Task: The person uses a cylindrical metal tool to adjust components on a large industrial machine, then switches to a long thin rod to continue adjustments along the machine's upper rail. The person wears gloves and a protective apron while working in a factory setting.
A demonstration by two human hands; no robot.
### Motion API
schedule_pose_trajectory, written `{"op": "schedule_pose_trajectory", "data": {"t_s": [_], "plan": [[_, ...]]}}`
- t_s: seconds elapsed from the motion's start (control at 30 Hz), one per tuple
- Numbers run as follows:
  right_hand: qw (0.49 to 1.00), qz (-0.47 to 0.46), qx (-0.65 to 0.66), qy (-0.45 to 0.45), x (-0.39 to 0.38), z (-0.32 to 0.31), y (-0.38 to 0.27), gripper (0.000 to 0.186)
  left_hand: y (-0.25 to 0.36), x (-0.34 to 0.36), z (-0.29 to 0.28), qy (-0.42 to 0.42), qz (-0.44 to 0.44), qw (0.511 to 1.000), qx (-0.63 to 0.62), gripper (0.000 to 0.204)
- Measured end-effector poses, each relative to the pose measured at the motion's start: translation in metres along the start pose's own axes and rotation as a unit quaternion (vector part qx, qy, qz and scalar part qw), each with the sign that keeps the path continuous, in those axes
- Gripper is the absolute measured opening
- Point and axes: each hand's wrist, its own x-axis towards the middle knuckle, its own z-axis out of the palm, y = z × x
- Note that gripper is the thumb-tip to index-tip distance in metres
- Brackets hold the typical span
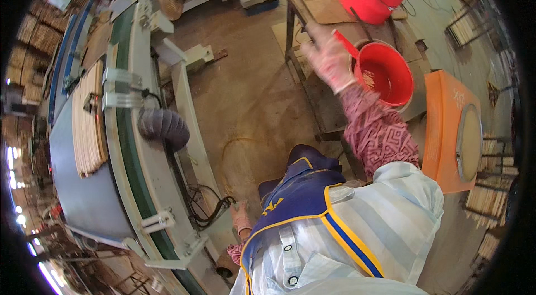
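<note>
My right hand (328,61) was blurred at the handle (346,44) of the red pot (401,74) on the desk (419,60); grip undetermined. My left hand (241,218), near black cables (228,201), was likewise unclear. Pale matter lay inside; I judged handling unfinished.

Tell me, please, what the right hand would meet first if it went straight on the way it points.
Probably the table's edge, the first thing up and left of the blurred right hand in this view; depth is unclear, so it might pass above instead.
</note>
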Motion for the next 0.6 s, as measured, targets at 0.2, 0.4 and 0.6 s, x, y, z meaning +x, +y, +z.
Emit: {"op": "schedule_pose_trajectory", "data": {"t_s": [0.2,0.4,0.6], "plan": [[0.867,0.360,-0.297,-0.172,0.128,-0.076,0.132,0.063,0.091,0.070,0.035,-0.106,0.078,0.990,0.047,0.075],[0.801,0.436,-0.343,-0.224,0.092,-0.069,0.252,0.056,0.222,-0.008,0.067,-0.190,0.173,0.953,0.159,0.072],[0.885,0.310,-0.317,-0.140,0.108,-0.122,0.227,0.045,0.171,0.031,0.060,-0.233,0.155,0.945,0.171,0.080]]}}
